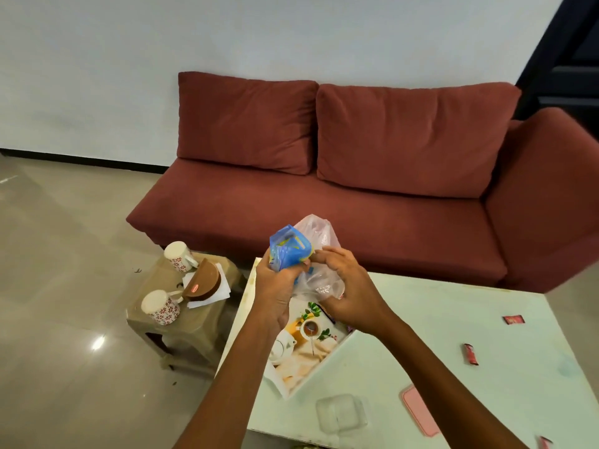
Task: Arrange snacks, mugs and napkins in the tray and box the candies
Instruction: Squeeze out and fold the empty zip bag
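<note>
Holding 1 blue snack packet (290,247) up in L hand (275,288), fingers curled tight round its lower half. Gripping 1 clear plastic bag (319,233) w/ R hand (348,288), fingers bent round the crumpled film, bag touching the packet. Both held above far end of 1 tray (308,358) w/ tea-set print, set at L edge of pale table (421,319), partly hidden by the arms.

Nr front of table: 1 clear plastic box (342,413); to its R, apart, 1 pink lid (418,409), lying flat.

3 red candies, well apart on table's R side: far candy (513,319), middle candy (470,353), near candy (545,443) cut by bottom edge.

On 1 brown stool (181,322) L of table: 2 white mugs w/ red flower print, far mug (178,256) and near mug (160,307); btwn them 1 brown half-round napkin holder (204,281) on white napkins (223,291).

Behind: 1 red sofa (324,215) w/ 2 back cushions.
</note>
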